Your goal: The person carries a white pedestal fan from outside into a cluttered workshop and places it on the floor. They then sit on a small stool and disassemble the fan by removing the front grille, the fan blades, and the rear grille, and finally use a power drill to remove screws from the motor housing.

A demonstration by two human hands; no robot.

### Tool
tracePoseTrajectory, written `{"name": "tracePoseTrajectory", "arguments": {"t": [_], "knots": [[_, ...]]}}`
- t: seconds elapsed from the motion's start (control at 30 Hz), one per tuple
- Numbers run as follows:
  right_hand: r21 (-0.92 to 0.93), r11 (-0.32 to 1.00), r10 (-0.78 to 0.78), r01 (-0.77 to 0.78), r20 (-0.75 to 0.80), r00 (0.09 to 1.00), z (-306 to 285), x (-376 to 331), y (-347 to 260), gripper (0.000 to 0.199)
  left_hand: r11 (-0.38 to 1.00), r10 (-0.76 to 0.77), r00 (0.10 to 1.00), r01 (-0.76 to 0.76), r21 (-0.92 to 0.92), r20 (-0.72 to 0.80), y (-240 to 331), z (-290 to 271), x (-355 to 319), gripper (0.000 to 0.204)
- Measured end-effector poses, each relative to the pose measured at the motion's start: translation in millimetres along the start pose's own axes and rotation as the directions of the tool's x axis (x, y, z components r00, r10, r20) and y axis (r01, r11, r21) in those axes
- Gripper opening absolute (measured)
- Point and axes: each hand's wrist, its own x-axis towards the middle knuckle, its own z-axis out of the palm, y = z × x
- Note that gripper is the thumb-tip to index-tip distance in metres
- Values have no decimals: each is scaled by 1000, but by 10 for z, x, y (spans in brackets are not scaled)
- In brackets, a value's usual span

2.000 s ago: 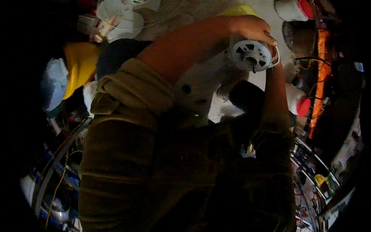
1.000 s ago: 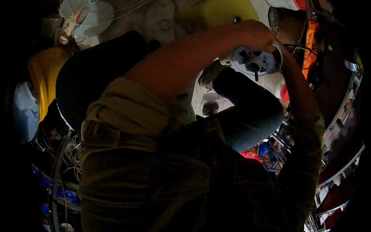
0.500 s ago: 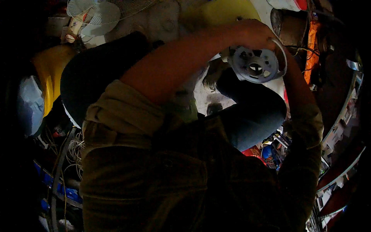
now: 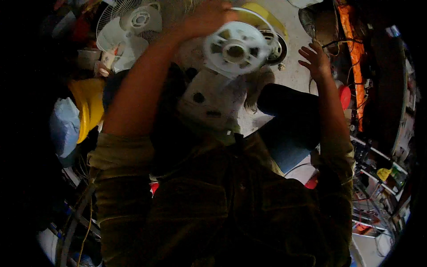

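Observation:
My left hand (image 4: 211,18) is closed on the thin curved rim of a pale round spoked housing (image 4: 250,57), which hangs tilted and slightly blurred at the upper middle. The housing has a ring of openings around a hollow hub. My right hand (image 4: 316,61) is off to the right, fingers spread, holding nothing. Just behind the housing, partly covered by it, another round metal part (image 4: 276,50) shows against a yellow basin (image 4: 278,27). A flat grey piece with a dark round hole (image 4: 207,95) lies below the housing, in front of me.
At the far left stand a white fan blade (image 4: 153,20) and a wire grille (image 4: 106,26). A yellow container (image 4: 91,102) and a pale plastic bag (image 4: 66,127) are by my left side. An orange strip (image 4: 353,55) with cables and a crowded rack (image 4: 378,178) line the right.
My left hand has carried the round housing leftward from the upper right. My right hand, earlier beside it, is now apart and spread. The view has shifted, showing more of the basin and fan.

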Motion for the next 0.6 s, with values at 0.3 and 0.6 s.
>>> {"name": "tracePoseTrajectory", "arguments": {"t": [0.3,0.6], "knots": [[265,964,-132,13,437,890,-8,-1947,538,52,844,-532,841,519,-137,-96,877,-105,-885,42],[610,783,-312,-125,558,769,364,-2738,779,35,735,-569,823,506,-451,-5,1655,405,-1019,41]]}}
